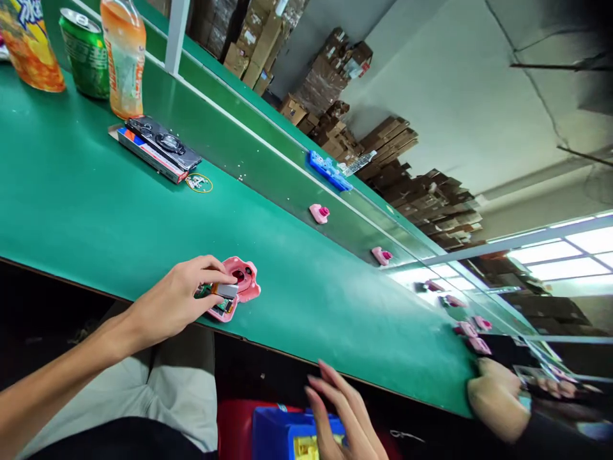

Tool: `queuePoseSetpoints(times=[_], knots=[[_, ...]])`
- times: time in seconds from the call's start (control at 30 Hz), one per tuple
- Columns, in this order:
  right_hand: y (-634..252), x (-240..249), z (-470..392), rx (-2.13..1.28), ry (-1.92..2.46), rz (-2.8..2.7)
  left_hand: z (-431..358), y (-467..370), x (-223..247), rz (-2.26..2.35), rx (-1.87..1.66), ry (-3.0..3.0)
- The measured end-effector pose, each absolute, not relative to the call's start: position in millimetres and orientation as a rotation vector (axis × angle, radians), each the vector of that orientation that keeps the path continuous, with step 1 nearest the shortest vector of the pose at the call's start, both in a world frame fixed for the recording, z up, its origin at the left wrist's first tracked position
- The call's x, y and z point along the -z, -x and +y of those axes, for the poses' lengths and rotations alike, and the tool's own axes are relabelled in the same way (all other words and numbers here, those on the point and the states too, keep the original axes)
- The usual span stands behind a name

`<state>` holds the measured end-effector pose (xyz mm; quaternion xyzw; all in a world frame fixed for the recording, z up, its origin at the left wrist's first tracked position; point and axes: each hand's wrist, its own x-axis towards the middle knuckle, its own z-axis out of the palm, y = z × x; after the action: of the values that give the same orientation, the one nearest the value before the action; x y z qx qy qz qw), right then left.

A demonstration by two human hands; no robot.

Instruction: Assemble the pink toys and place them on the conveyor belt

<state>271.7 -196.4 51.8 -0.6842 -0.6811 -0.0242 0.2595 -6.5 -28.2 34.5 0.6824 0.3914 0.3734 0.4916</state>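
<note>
My left hand (184,291) pinches a small silver-grey block (227,291) over an opened pink casing (246,279) near the front edge of the green bench. A green circuit board (221,308) shows in the lower half of the casing, partly hidden by my fingers. The other half, with a dark round opening, lies beside it. My right hand (342,412) is off the bench, above a blue bin (272,431) holding yellow pieces (306,447). Its fingers are stretched out with nothing seen between them.
A bottle (124,64), a green can (85,57) and a boxed black item (165,144) stand or lie at the back left. Pink units (320,213) and a blue item (329,170) lie beyond. At right, another person's hand (498,393) rests by the bench.
</note>
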Motion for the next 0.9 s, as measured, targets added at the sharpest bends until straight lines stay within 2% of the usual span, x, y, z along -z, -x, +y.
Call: queuePoseSetpoints(times=[0.13,0.23,0.43,0.63,0.9], knots=[[-206,-75,-94,-0.086,1.250,-2.366,-28,10,-41,0.886,-0.897,-1.782],[-180,-81,-57,-0.150,1.069,-2.488,-28,14,-40,0.889,-0.920,-1.755],[-184,-75,-61,-0.258,1.132,-2.420,-25,23,-30,0.838,-0.963,-1.654],[-182,-88,-57,-0.474,1.275,-2.262,-22,31,-25,0.742,-0.898,-1.847],[-188,-76,-78,-0.421,1.346,-2.150,-25,17,-14,0.970,-0.950,-2.005]])
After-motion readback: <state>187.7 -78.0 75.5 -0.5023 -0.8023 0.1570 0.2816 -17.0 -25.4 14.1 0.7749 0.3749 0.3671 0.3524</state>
